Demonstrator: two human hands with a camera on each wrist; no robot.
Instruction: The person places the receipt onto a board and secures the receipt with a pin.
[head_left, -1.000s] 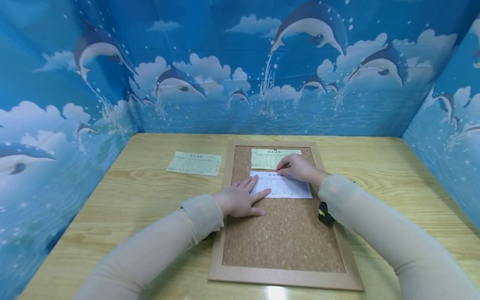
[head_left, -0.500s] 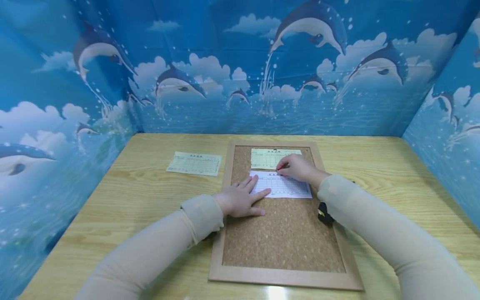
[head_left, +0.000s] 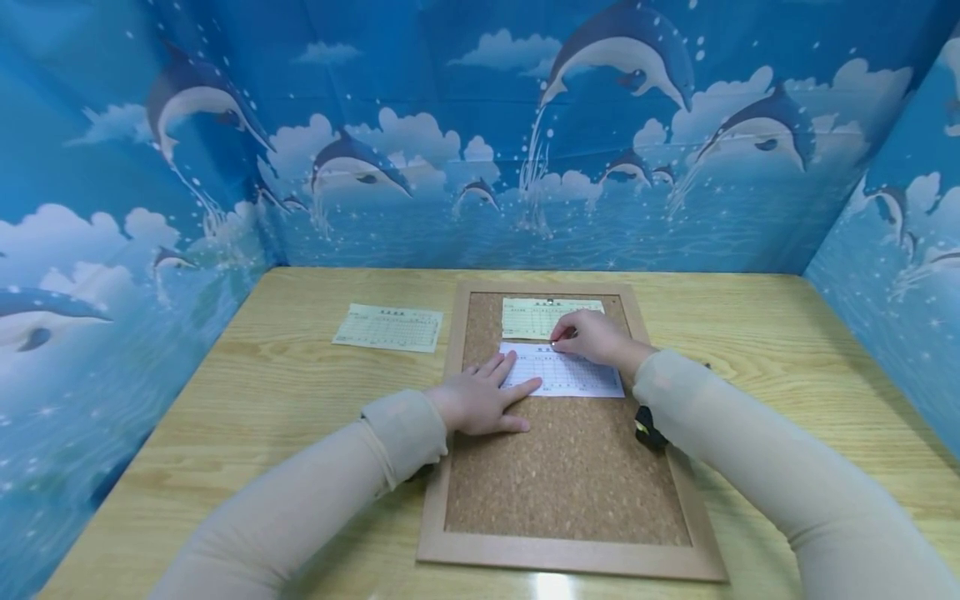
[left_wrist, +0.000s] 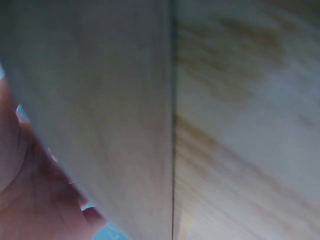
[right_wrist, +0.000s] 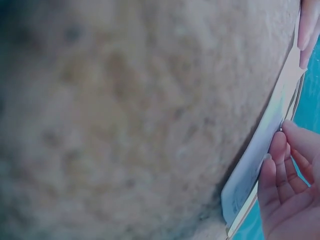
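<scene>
In the head view my left hand point(head_left: 483, 400) lies with fingers spread, fingertips on the left part of a white printed form point(head_left: 566, 379) on the corkboard point(head_left: 562, 475). At that form's top edge my right hand point(head_left: 592, 337) pinches a small push pin between thumb and index finger, mostly hidden by the fingertips. The right wrist view shows this hand point(right_wrist: 295, 185) close over the white form point(right_wrist: 255, 160), its other fingers curled. Above it on the cork is a yellow printed form point(head_left: 525, 318), with a small pin point(head_left: 551, 301) at its top middle.
A second yellow form point(head_left: 390, 327) lies on the wooden table point(head_left: 300, 408) left of the board. The board's raised wooden frame point(head_left: 570, 554) runs round the cork. Dolphin-patterned curtains point(head_left: 450, 208) enclose the back and sides.
The right hand's fingertips have shifted very slightly left at the form's top edge, and a small whitish spot shows beneath them now. The left hand stays in place.
</scene>
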